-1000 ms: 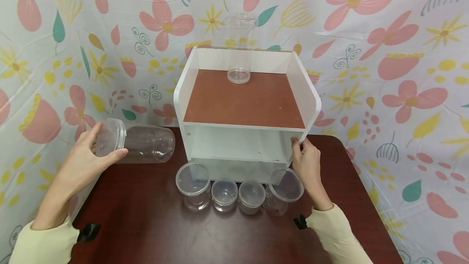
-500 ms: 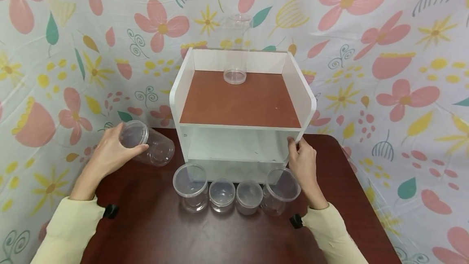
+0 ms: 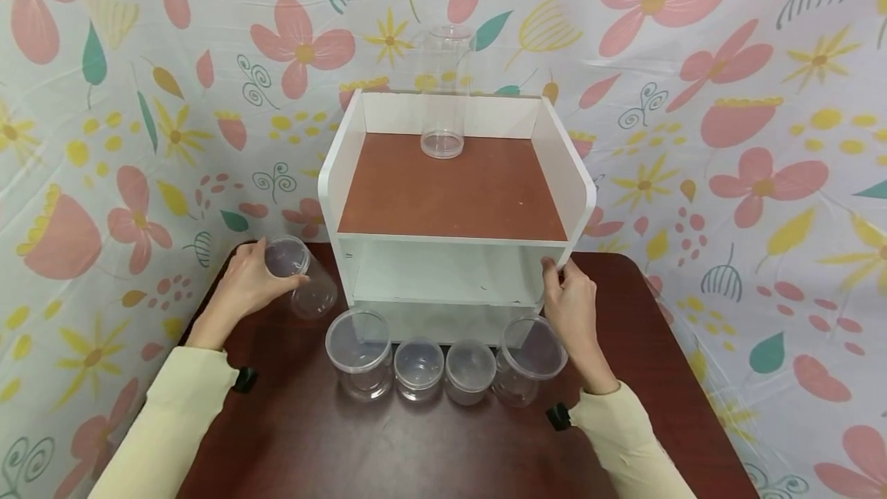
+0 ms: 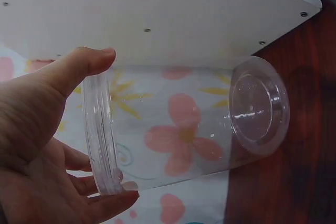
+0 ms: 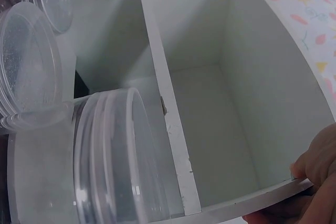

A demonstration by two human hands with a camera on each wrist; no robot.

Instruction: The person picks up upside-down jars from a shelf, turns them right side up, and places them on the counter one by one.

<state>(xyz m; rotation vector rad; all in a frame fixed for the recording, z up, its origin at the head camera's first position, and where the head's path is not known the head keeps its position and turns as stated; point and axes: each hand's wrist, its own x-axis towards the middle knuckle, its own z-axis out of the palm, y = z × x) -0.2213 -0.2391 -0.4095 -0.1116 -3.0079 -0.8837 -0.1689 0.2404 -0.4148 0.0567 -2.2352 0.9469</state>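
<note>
My left hand [image 3: 251,281] grips a clear plastic jar [image 3: 315,291] around its lidded end, left of a white shelf unit [image 3: 333,175]. In the left wrist view the jar [image 4: 178,124] looks see-through with nothing inside; thumb and fingers span the lid [image 4: 100,129]. The jar leans in the head view, its base toward the dark table; whether it touches cannot be told. My right hand [image 3: 574,306] pinches the front edge of the shelf unit's right side panel. In the right wrist view that hand [image 5: 315,182] holds the panel edge beside the upper compartment.
Several lidded clear jars stand in a row before the shelf, including a wide left one [image 3: 360,353] and a wide right one [image 3: 532,360]. A tall clear cylinder [image 3: 443,114] stands on the brown top board [image 3: 450,199]. The dark red table [image 3: 388,453] meets a flowered curtain [image 3: 693,98].
My left hand has moved right and brought the jar closer to the shelf, turning it from nearly horizontal toward upright. The right hand keeps its hold on the panel. The head view has shifted slightly.
</note>
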